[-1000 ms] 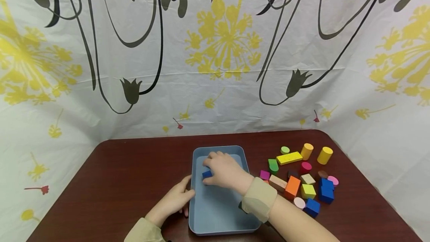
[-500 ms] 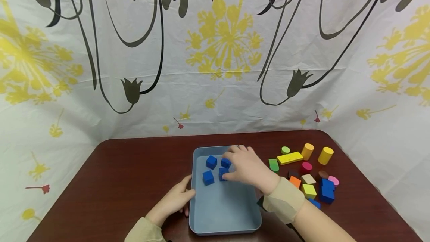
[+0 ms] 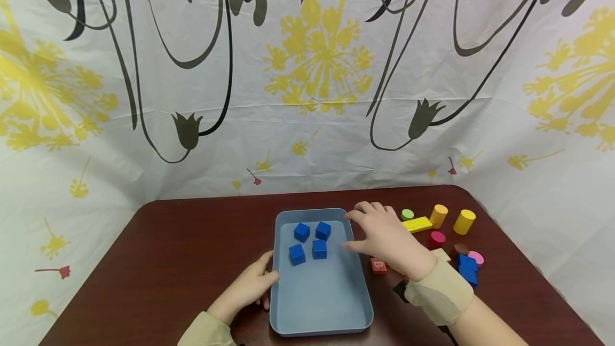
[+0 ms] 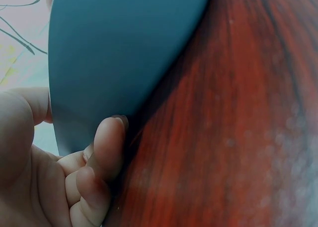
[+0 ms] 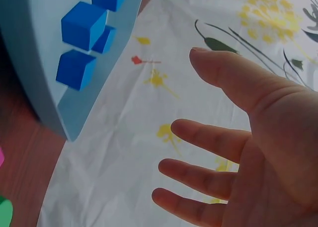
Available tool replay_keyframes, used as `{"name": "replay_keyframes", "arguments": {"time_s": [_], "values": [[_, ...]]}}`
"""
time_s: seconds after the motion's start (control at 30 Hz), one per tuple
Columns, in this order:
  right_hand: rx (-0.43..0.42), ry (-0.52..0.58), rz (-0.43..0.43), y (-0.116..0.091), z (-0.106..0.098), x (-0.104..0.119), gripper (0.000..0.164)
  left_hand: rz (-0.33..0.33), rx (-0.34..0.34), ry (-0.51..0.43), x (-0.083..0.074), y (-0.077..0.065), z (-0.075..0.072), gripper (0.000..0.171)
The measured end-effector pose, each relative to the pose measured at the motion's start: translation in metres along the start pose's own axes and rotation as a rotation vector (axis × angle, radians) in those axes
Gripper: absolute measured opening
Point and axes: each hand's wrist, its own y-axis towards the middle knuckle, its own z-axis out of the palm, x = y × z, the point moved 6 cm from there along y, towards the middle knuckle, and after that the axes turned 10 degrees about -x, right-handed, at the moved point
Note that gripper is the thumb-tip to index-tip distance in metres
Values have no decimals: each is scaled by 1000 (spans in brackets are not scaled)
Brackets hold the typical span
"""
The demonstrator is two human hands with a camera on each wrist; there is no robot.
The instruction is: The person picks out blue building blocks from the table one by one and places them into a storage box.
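Note:
A grey-blue tray [image 3: 322, 298] lies on the table with several blue cubes [image 3: 319, 249] in its far half, standing a little apart in two rows. My left hand [image 3: 250, 279] holds the tray's left side; in the left wrist view the fingers [image 4: 109, 142] curl against the tray wall [image 4: 114, 53], with the thumb on its other side. Over the tray's right edge hovers my right hand [image 3: 386, 236], fingers spread and holding nothing. The right wrist view shows that palm [image 5: 283, 147] apart from the blue cubes [image 5: 83, 26].
Right of the tray lie loose blocks, partly hidden by my right arm: a red block marked B [image 3: 378, 266], a yellow bar [image 3: 417, 224], yellow cylinders [image 3: 464, 222], a crimson cylinder [image 3: 436, 239] and blue blocks [image 3: 467, 270]. A patterned cloth [image 3: 307, 164] hangs behind the table.
My right hand has let go of a blue cube in the tray and moved right to the tray's edge, uncovering the cubes. The left hand keeps its place on the tray.

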Motion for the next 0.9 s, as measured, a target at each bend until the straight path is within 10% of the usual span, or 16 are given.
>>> {"name": "replay_keyframes", "arguments": {"time_s": [0.9], "values": [[-78, -1, 186, -41, -35, -84, 43, 1, -2, -5, -1, 1, 0, 58]]}}
